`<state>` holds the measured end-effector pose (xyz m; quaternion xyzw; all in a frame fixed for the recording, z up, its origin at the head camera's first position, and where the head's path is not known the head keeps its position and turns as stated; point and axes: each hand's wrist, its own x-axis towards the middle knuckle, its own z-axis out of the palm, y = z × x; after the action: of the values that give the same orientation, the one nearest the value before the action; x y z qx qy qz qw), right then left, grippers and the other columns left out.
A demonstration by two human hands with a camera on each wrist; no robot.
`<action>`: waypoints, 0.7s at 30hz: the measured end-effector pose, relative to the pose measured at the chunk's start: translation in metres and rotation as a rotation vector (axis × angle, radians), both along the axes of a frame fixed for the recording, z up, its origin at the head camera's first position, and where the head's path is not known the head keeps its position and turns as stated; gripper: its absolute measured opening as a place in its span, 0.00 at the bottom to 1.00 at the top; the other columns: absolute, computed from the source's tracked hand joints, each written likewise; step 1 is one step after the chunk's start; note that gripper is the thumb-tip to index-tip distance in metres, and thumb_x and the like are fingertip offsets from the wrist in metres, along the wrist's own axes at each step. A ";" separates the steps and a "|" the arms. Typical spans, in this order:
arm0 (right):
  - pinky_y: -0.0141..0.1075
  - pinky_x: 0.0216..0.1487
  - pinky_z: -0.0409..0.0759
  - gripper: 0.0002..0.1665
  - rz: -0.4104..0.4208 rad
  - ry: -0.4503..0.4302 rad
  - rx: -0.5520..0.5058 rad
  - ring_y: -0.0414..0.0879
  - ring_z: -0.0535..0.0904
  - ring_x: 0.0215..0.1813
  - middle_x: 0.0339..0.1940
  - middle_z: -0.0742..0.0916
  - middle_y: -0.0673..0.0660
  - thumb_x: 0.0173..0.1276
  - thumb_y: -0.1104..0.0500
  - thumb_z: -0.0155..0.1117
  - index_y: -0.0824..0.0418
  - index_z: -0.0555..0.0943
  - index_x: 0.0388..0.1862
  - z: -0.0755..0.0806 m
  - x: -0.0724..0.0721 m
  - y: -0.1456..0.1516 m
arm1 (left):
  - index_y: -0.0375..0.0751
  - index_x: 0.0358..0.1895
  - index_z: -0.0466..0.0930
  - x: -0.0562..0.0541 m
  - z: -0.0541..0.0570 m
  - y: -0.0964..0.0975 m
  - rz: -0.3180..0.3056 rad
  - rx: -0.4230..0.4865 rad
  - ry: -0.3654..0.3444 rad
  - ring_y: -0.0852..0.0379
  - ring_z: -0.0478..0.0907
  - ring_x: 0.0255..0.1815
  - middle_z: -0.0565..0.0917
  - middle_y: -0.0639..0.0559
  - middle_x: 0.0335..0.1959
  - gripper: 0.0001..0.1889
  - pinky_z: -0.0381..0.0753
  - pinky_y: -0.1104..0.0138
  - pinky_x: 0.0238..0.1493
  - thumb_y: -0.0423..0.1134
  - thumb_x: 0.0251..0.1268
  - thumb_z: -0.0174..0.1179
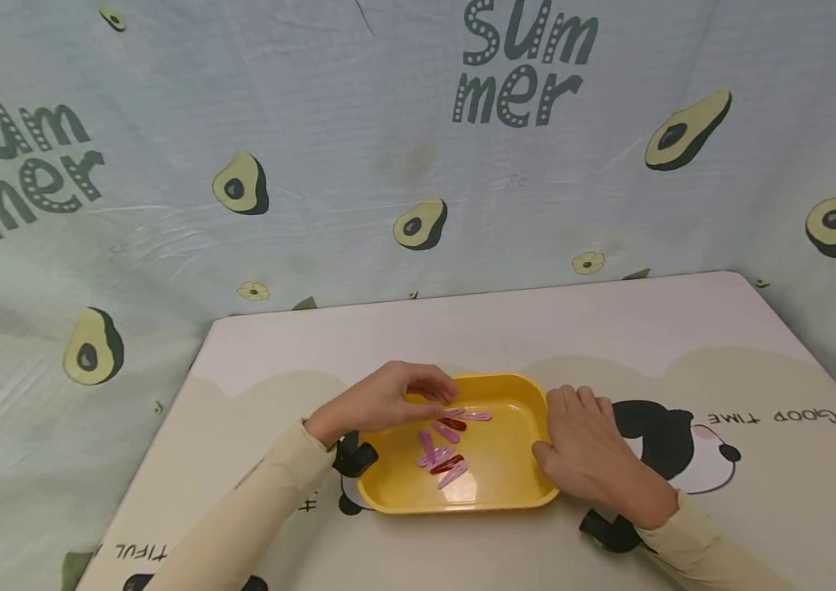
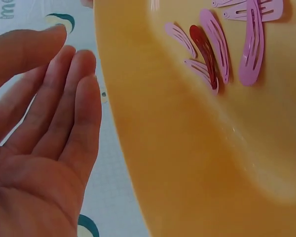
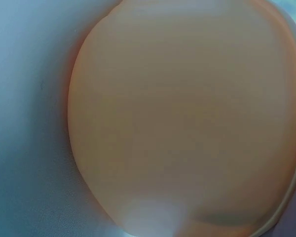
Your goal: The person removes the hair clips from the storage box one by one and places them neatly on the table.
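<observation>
A yellow tray (image 1: pixel 506 484) holds several snap hair clips, pink and dark red, gathered in its left half. My left hand (image 1: pixel 391 398) hovers over the tray's back left corner with its fingers gently bent. The left wrist view shows nothing between thumb and fingers, with a dark red hair clip (image 2: pixel 203 49) and a pink hair clip (image 2: pixel 216 44) lying inside the tray beside that hand. At the right end, my right hand (image 1: pixel 587 447) grips the rim, its thumb over the edge. The tray's blurred outer surface (image 3: pixel 187 108) fills the right wrist view; no fingers show there.
The tray stands on a table (image 1: pixel 477 542) covered with a beige printed mat bearing black and white cartoon animals and lettering. Behind and at both sides hangs a pale curtain (image 1: pixel 329 139) printed with avocados.
</observation>
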<state>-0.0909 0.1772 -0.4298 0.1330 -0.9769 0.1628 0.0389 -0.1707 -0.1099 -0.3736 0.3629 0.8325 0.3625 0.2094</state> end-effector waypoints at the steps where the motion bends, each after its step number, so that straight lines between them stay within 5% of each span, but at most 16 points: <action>1: 0.44 0.43 0.55 0.12 0.000 0.000 0.002 0.51 0.61 0.39 0.31 0.68 0.53 0.61 0.57 0.61 0.61 0.70 0.38 0.000 0.000 0.000 | 0.37 0.59 0.83 -0.001 -0.001 0.001 -0.015 0.001 -0.017 0.55 0.86 0.55 0.88 0.42 0.55 0.16 0.83 0.64 0.64 0.34 0.71 0.65; 10: 0.44 0.43 0.55 0.13 -0.001 0.007 0.019 0.51 0.61 0.39 0.31 0.68 0.53 0.61 0.56 0.61 0.62 0.70 0.39 0.000 -0.001 -0.001 | 0.33 0.57 0.83 -0.011 -0.014 0.013 -0.116 0.005 -0.168 0.46 0.87 0.54 0.89 0.39 0.53 0.16 0.83 0.71 0.59 0.31 0.68 0.67; 21: 0.44 0.44 0.56 0.14 -0.007 -0.015 0.012 0.51 0.62 0.40 0.31 0.68 0.53 0.62 0.56 0.61 0.62 0.71 0.41 0.000 -0.001 -0.001 | 0.33 0.59 0.82 -0.010 -0.028 0.025 -0.160 -0.054 -0.307 0.49 0.85 0.56 0.88 0.39 0.56 0.17 0.82 0.74 0.58 0.26 0.68 0.64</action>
<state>-0.0917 0.1760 -0.4296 0.1287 -0.9785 0.1578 0.0315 -0.1803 -0.0850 -0.4017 0.3626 0.7687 0.3736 0.3717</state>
